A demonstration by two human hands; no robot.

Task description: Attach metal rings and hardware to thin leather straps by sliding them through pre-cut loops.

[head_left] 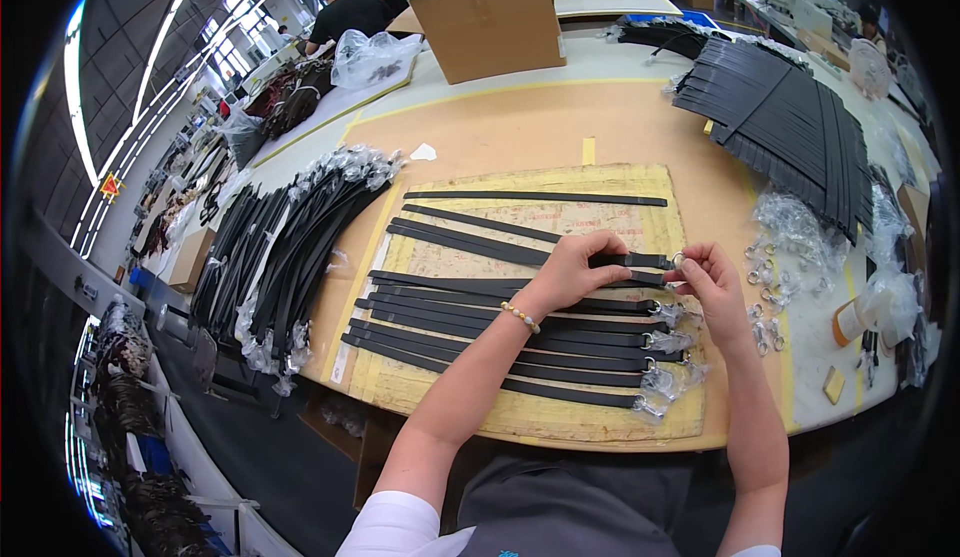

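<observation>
My left hand (575, 272), a beaded bracelet at its wrist, is closed around a flat black strap (648, 260) near its right end. At that end, my right hand (712, 285) pinches a small metal ring (678, 258); whether the ring is through the strap cannot be made out. Several black straps (480, 332) lie side by side on a worn yellow board (640, 182) under my forearm. The nearer ones end at the right in metal clasps (655, 342) wrapped in clear plastic. One strap (530, 197) lies alone along the board's far side.
Loose metal clasps (768, 302) in plastic lie right of the board. Beyond them is a big stack of black straps (780, 122). A thick bundle of straps (300, 242) hangs over the table's left edge. A cardboard box (490, 22) stands at the back, with people behind it.
</observation>
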